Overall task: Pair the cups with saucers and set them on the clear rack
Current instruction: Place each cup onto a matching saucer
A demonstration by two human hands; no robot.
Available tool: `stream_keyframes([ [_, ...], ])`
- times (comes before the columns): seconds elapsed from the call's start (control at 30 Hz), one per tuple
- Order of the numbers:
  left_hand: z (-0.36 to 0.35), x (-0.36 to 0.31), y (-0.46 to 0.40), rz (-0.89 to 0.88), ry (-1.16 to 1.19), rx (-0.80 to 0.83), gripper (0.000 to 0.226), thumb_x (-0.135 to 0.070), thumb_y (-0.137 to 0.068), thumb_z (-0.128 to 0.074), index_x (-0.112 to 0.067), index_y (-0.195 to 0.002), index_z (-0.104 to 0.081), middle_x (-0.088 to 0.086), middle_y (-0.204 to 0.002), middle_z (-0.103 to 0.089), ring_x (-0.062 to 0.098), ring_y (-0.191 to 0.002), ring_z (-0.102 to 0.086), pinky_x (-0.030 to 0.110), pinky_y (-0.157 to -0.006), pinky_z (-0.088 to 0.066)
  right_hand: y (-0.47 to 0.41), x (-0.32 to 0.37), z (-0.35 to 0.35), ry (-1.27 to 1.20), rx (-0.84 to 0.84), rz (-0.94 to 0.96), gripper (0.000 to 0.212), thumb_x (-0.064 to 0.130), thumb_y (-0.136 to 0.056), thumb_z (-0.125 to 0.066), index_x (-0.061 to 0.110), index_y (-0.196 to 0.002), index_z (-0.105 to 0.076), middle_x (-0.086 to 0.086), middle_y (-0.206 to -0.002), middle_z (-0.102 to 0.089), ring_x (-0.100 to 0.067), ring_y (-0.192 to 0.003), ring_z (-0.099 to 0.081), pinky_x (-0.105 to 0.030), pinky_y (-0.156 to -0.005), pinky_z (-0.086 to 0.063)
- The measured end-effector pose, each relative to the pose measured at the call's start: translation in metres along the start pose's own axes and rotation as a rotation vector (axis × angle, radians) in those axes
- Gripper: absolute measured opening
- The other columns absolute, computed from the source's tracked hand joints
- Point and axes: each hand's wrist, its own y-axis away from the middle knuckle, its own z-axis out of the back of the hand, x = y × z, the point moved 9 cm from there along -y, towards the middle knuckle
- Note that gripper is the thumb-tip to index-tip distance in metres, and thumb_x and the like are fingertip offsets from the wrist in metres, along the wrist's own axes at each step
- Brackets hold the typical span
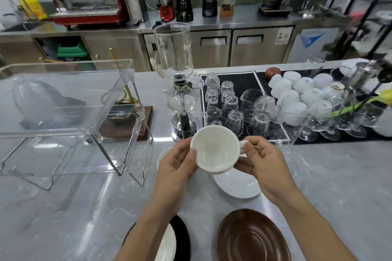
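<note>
Both hands are up over the grey marbled table (328, 176), and between them sits a white ceramic cup (216, 149), held clear of the surface. Its open mouth tips up toward the camera, so the bare inside shows, and its handle points off to the right. The left hand (177, 164) cradles the cup's left side, thumb lying on the rim. The right hand (264, 160) pinches the handle between thumb and fingers; the handle itself is mostly covered by that thumb.

Directly under the cup lies a white round saucer (238, 185) flat on the table, its far edge hidden by the cup and right hand. A second white saucer (162, 155) peeks out behind the left hand, only a sliver showing. Nearer the person, a brown glazed saucer (251, 237) is cut off by the bottom edge, and a white plate on a black plate (183, 237) is half hidden by the left forearm.

To the left stands the clear acrylic rack (70, 101) on thin wire legs, well apart from the cup. Straight behind the cup rises a glass siphon coffee maker (177, 82), and to its right a black rubber mat (241, 85) carries upturned glasses, with a cluster of white cups (297, 89) beyond, blurred at the far right.
</note>
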Motion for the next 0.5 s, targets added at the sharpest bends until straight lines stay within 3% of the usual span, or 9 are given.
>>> stream_keyframes([
  [0.1, -0.016, 0.012, -0.005, 0.086, 0.025, 0.050, 0.034, -0.018, -0.095, -0.059, -0.019, -0.128, -0.066, 0.000, -0.112, -0.077, 0.013, -0.102, -0.071, 0.028, -0.082, -0.061, -0.002, 0.005, 0.015, 0.006, -0.027, 0.005, 0.011, 0.007, -0.099, -0.049, 0.008, -0.098, -0.060, -0.010, -0.084, -0.066, -0.027, -0.074, -0.073, -0.035, -0.071, -0.063],
  [0.23, -0.033, 0.026, -0.009, 0.191, 0.060, 0.075, 0.047, -0.023, -0.093, -0.061, -0.021, -0.139, -0.060, 0.005, -0.133, -0.069, 0.023, -0.120, -0.066, 0.042, -0.089, -0.061, -0.008, 0.010, 0.033, 0.036, -0.055, 0.010, 0.012, 0.005, -0.099, -0.050, 0.009, -0.094, -0.060, -0.013, -0.084, -0.066, -0.023, -0.069, -0.072, -0.030, -0.065, -0.062],
  [0.5, -0.057, 0.040, -0.015, 0.324, 0.204, 0.055, 0.030, -0.010, -0.097, -0.057, -0.021, -0.122, -0.069, 0.009, -0.111, -0.076, 0.023, -0.098, -0.071, 0.036, -0.080, -0.064, -0.019, 0.008, 0.057, 0.067, -0.040, -0.060, 0.009, 0.008, -0.097, -0.057, 0.002, -0.099, -0.063, -0.015, -0.085, -0.069, -0.025, -0.075, -0.072, -0.028, -0.066, -0.061],
])
